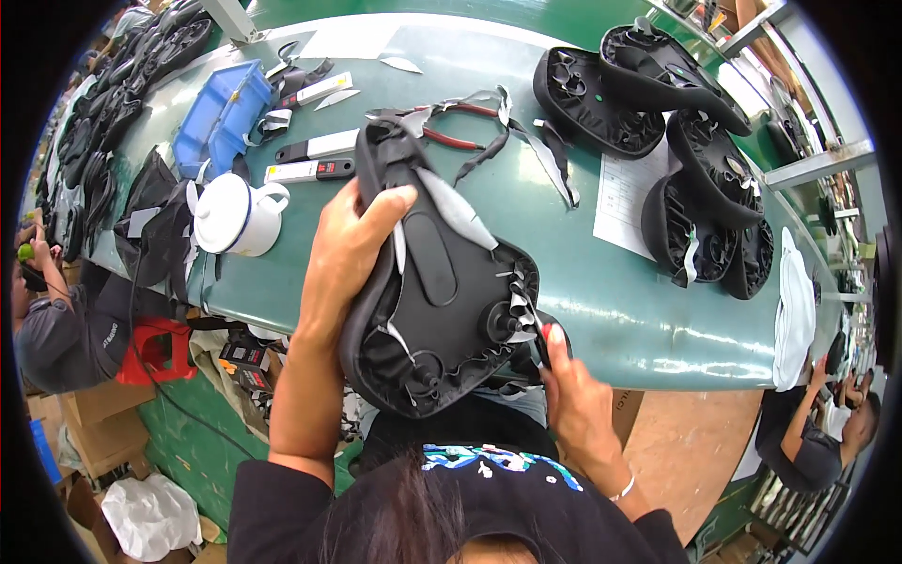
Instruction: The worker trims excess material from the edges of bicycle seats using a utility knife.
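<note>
A black bicycle saddle (434, 315) is held underside up over the near edge of the green table, its narrow nose pointing away from me. My left hand (352, 240) grips it by the left side near the nose, thumb over the rim. Gathered black cover fabric and pale strips of trim (458, 209) line the underside. At the saddle's right rear edge, my right hand (575, 390) is closed on a knife (543, 340) with a red and black handle. The knife's blade is against the gathered fabric; its tip is hard to make out.
Several finished-looking black saddles (601, 113) lie at the back right beside a printed sheet (625, 202). Red-handled pliers (451, 141), fabric offcuts (550, 155) and cutters (310, 171) lie ahead. A white enamel mug (237, 221) and blue bin (218, 117) stand left. Co-workers (70, 324) sit either side.
</note>
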A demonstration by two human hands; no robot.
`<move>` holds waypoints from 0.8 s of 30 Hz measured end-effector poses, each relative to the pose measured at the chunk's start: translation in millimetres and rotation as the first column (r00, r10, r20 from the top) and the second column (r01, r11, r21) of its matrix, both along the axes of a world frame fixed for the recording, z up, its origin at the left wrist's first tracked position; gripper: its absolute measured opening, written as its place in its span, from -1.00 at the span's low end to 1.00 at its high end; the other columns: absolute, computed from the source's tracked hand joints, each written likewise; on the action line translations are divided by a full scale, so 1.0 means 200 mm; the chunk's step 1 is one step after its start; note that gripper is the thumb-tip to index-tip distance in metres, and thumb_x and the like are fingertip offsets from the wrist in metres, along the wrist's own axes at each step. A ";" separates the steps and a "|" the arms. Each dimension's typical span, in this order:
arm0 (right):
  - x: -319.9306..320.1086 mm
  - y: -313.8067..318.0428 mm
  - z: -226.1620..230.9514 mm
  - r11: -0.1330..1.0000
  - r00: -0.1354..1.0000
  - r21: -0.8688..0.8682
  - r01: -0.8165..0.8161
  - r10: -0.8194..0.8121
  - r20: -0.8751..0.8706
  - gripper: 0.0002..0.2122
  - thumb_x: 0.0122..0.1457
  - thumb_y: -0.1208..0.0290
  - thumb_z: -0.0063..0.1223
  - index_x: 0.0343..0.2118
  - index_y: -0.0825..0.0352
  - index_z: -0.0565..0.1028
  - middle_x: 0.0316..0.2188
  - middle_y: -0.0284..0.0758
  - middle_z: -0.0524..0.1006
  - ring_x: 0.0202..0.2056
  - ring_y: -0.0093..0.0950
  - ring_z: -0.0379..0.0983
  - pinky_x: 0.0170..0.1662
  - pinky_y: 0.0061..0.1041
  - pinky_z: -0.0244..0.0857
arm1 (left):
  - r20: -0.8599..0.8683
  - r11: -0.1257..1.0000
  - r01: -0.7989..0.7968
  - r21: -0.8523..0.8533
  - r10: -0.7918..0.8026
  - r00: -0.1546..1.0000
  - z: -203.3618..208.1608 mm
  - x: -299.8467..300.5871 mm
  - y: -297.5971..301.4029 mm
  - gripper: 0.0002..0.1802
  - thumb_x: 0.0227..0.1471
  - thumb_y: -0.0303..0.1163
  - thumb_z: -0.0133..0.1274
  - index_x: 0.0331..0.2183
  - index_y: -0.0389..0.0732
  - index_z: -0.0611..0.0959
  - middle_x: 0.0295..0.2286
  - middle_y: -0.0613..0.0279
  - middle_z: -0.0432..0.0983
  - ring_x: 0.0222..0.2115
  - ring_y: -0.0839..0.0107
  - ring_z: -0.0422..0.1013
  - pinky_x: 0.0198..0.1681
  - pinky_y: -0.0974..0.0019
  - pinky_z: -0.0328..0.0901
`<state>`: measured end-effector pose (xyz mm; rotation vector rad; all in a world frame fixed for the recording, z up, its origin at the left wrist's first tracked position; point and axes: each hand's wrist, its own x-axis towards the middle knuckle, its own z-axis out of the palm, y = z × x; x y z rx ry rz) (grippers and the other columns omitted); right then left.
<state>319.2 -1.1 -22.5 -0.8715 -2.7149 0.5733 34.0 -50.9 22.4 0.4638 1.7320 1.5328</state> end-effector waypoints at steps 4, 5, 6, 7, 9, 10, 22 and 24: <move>0.07 -0.05 0.06 0.980 0.995 -0.198 0.027 -0.045 -0.085 -0.40 0.01 0.61 0.11 0.17 0.19 0.24 -0.51 -0.13 0.49 -0.56 -0.15 0.47 -0.51 -0.31 0.36 | 0.056 0.991 -0.115 0.061 0.112 0.992 -0.03 0.04 -0.12 -0.63 -0.05 -0.20 0.08 -0.30 -0.32 0.49 -0.50 0.38 0.35 -0.51 0.60 0.26 -0.43 0.49 0.22; 0.06 0.00 0.04 0.971 0.974 -0.237 -0.013 -0.040 -0.221 -0.43 0.01 0.59 0.15 0.14 0.23 0.27 -0.34 -0.09 0.55 -0.47 -0.17 0.52 -0.41 -0.40 0.42 | 0.059 0.985 -0.139 0.106 0.134 0.989 -0.03 0.05 -0.13 -0.63 -0.04 -0.21 0.08 -0.29 -0.32 0.49 -0.49 0.38 0.34 -0.49 0.60 0.25 -0.40 0.50 0.21; 0.02 0.04 0.05 0.996 0.944 -0.083 -0.017 -0.011 -0.330 -0.46 0.02 0.58 0.16 0.11 0.29 0.28 -0.25 -0.08 0.54 -0.45 -0.20 0.53 -0.35 -0.46 0.44 | 0.055 0.983 -0.145 0.113 0.140 0.989 -0.02 0.08 -0.15 -0.63 -0.04 -0.21 0.08 -0.29 -0.32 0.49 -0.49 0.38 0.34 -0.49 0.60 0.25 -0.40 0.50 0.21; -0.03 0.06 0.06 0.973 0.887 -0.223 0.061 -0.156 -0.434 -0.47 0.02 0.56 0.17 0.10 0.32 0.28 -0.21 -0.07 0.53 -0.44 -0.21 0.53 -0.37 -0.43 0.43 | 0.070 0.970 -0.198 0.142 0.190 0.979 -0.01 0.11 -0.15 -0.64 -0.03 -0.22 0.08 -0.28 -0.32 0.48 -0.47 0.36 0.34 -0.47 0.59 0.25 -0.38 0.50 0.21; -0.20 0.05 0.14 0.937 0.844 -0.333 0.108 -0.263 -0.467 -0.48 0.02 0.51 0.18 0.08 0.35 0.28 -0.18 -0.06 0.51 -0.42 -0.22 0.53 -0.39 -0.40 0.40 | 0.061 0.953 -0.248 0.173 0.241 0.969 -0.03 0.15 -0.21 -0.63 0.00 -0.25 0.09 -0.23 -0.32 0.47 -0.41 0.31 0.36 -0.40 0.58 0.26 -0.29 0.47 0.21; -0.32 0.07 0.19 0.951 0.876 -0.295 0.089 -0.216 -0.431 -0.47 0.02 0.50 0.19 0.08 0.34 0.28 -0.18 -0.04 0.51 -0.42 -0.22 0.53 -0.40 -0.39 0.38 | 0.062 0.952 -0.251 0.176 0.244 0.968 -0.04 0.17 -0.23 -0.63 0.00 -0.25 0.09 -0.23 -0.32 0.47 -0.41 0.31 0.36 -0.40 0.58 0.26 -0.29 0.47 0.21; -0.45 0.18 0.29 0.560 0.696 -0.801 -0.213 -0.488 -0.526 -0.60 0.02 0.63 0.08 -0.03 0.44 0.30 -0.41 -0.34 0.45 -0.57 -0.62 0.42 -0.51 -0.69 0.34 | -0.915 0.935 0.310 -0.174 -0.269 0.299 -0.04 0.18 -0.14 -0.55 -0.19 -0.23 0.24 -0.24 -0.22 0.51 -0.27 0.11 0.43 -0.23 0.18 0.32 -0.16 0.12 0.17; -0.47 0.09 0.33 0.426 0.775 -0.826 -0.370 -0.350 -0.527 -0.64 0.09 0.56 0.06 -0.04 0.40 0.29 -0.41 -0.36 0.46 -0.49 -0.62 0.46 -0.45 -0.66 0.37 | -0.920 0.868 0.388 -0.309 -0.376 0.108 -0.06 0.21 -0.01 -0.71 -0.17 -0.21 0.18 -0.40 -0.20 0.56 -0.43 0.17 0.47 -0.34 0.25 0.33 -0.26 0.19 0.13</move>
